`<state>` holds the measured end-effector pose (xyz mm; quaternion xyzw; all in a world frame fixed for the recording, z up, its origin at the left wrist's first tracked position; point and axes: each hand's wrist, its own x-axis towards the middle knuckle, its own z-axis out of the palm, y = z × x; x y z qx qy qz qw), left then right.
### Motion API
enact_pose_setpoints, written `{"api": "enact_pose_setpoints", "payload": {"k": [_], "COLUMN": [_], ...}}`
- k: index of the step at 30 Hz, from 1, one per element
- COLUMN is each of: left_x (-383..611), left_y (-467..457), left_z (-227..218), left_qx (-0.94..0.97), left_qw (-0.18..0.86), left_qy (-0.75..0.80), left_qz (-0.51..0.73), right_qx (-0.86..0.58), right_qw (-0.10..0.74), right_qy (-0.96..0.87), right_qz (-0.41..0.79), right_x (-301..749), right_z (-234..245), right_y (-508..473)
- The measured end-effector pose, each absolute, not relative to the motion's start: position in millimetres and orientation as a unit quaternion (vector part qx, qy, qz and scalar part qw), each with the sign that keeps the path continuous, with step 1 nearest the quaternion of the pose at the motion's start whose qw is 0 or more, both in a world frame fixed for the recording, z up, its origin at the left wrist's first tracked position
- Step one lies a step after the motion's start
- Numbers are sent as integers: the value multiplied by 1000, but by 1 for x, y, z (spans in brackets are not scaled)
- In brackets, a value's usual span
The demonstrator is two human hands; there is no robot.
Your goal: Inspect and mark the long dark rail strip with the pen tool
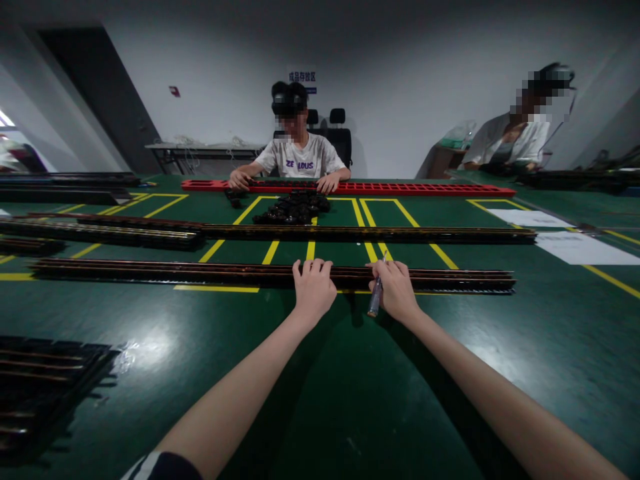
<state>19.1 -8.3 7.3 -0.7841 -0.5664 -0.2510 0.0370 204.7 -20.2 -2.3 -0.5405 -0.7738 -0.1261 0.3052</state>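
A long black strip bundle (150, 272) with copper-coloured lines lies across the green table in front of me. My left hand (315, 290) rests over its middle, fingers curled across the top toward the far side. To the right, my right hand (395, 290) grips a screwdriver (375, 299) with a clear, purplish handle. Its handle slants down toward me, and a thin metal shaft shows above the fingers. The fingertips of this hand are at the strip; whether the screwdriver tip touches it I cannot tell.
Beyond lies another long black strip (360, 233), then a pile of small black parts (295, 207). Across the table a seated person handles a red slotted rail (425, 189). White papers (585, 248) lie right; more black strips (45, 380) sit at near left. Another person is far right.
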Motion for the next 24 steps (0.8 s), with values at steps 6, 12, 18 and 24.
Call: {"api": "enact_pose_setpoints", "payload": {"k": [6, 12, 18, 24], "left_x": [19, 19, 19, 20], "left_y": [-8, -8, -8, -9], "left_z": [6, 6, 7, 9], "left_qx": [-784, -781, -783, -782], "left_qw": [41, 44, 44, 40], "left_qy": [-566, -570, -571, -572], "left_qz": [-253, -251, -243, -242], "right_qx": [-550, -566, -532, -534], "right_qw": [284, 287, 307, 312], "right_qy": [-773, -761, -777, -774], "right_qz": [-139, -137, -138, -133], "right_x": [201, 206, 206, 205], "right_z": [-1, 0, 0, 0], "right_y": [-22, -22, -23, -22]}}
